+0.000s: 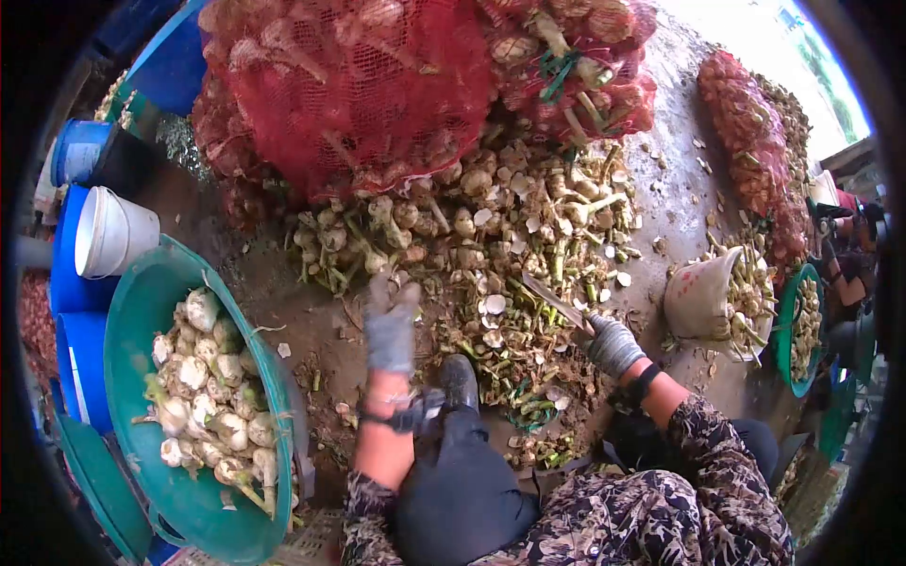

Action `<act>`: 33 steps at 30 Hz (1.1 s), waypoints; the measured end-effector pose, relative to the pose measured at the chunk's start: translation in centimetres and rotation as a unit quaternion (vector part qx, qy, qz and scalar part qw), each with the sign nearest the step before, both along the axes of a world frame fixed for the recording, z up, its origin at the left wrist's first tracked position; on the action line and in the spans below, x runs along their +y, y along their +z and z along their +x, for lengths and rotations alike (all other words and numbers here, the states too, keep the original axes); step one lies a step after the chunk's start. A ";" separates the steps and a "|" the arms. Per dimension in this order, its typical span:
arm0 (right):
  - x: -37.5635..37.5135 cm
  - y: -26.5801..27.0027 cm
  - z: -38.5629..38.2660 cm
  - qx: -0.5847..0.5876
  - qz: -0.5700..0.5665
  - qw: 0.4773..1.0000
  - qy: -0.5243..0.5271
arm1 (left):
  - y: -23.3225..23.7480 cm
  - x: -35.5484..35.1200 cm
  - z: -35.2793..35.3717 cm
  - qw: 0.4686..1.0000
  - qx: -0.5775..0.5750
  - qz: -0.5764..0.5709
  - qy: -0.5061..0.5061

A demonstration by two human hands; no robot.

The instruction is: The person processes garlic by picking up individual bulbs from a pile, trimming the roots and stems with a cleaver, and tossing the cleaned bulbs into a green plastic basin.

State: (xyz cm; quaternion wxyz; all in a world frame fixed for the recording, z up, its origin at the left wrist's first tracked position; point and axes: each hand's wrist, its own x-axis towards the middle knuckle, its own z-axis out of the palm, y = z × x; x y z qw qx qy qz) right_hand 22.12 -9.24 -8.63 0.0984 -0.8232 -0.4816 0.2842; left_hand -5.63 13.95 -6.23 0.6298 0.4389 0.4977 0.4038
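Note:
My left hand (390,321), in a grey glove, reaches to the near edge of a garlic pile (462,222) on the ground. Its fingers are apart, slightly blurred, with the tips right at the bulbs. A knife (555,300) is gripped in my gloved right hand (615,346), its blade pointing up and left over the cut stalks and root ends (510,349). To the left of my left hand, a green basin (127,377) holds trimmed garlic bulbs (212,377).
Red mesh sacks of garlic (349,94) stand behind the pile. On the right, a white bucket (696,300) lies tipped with stalks at its mouth. Another person (849,274) works beside a green tub at far right. A white pail (118,231) and blue containers line the left.

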 end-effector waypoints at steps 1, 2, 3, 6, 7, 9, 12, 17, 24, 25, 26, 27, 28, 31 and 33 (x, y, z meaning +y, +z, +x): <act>-0.2 -0.5 -0.2 0.001 -0.005 1.000 0.000 | -4.8 1.1 0.1 1.000 0.001 -0.005 0.000; -0.3 -1.2 -0.2 0.010 -0.025 1.000 -0.005 | -9.5 2.8 0.1 0.999 0.008 0.008 0.051; -0.2 -1.5 0.0 0.018 -0.044 0.999 -0.008 | -11.6 4.7 -0.1 0.997 0.009 0.014 0.078; 0.7 -1.1 -0.5 0.036 -0.054 0.998 -0.015 | -14.7 9.6 -0.6 0.983 0.145 0.053 0.102; 0.7 -1.7 -0.6 0.036 -0.049 0.998 -0.014 | -14.7 10.9 -0.4 0.976 0.186 0.049 0.098; 2.0 -1.0 -0.7 0.042 -0.060 0.997 0.010 | -14.9 13.1 0.1 0.963 0.255 0.020 0.088; 3.6 1.0 -1.8 0.065 -0.044 0.997 0.013 | -13.3 12.6 0.0 0.956 0.281 -0.024 0.082; 4.8 3.2 -3.0 0.063 -0.022 0.996 0.064 | -9.7 4.5 -2.0 0.988 0.006 -0.134 -0.078; 6.6 8.3 -5.0 0.117 0.109 0.973 0.164 | -5.4 -3.4 -0.7 0.916 0.043 0.077 -0.391; 6.6 8.3 -5.0 0.124 0.125 0.972 0.157 | -5.9 -3.7 -0.7 0.891 0.076 0.163 -0.416; 6.3 6.9 -4.4 0.111 0.125 0.974 0.154 | -6.2 -4.0 -0.6 0.861 0.107 0.250 -0.429; 5.9 5.8 -3.4 0.109 0.062 0.984 0.127 | -6.1 -4.5 -1.0 0.867 0.093 0.137 -0.471; 5.4 4.9 -2.3 0.104 0.001 0.989 0.100 | -2.8 -5.2 0.4 0.883 0.014 0.007 -0.469; 3.1 2.7 -1.0 0.119 -0.011 0.992 -0.037 | 0.2 -6.2 1.9 0.885 -0.016 -0.108 -0.453; 3.2 6.0 -2.9 0.221 0.054 0.966 -0.122 | 2.2 -7.0 2.2 0.861 0.032 -0.166 -0.479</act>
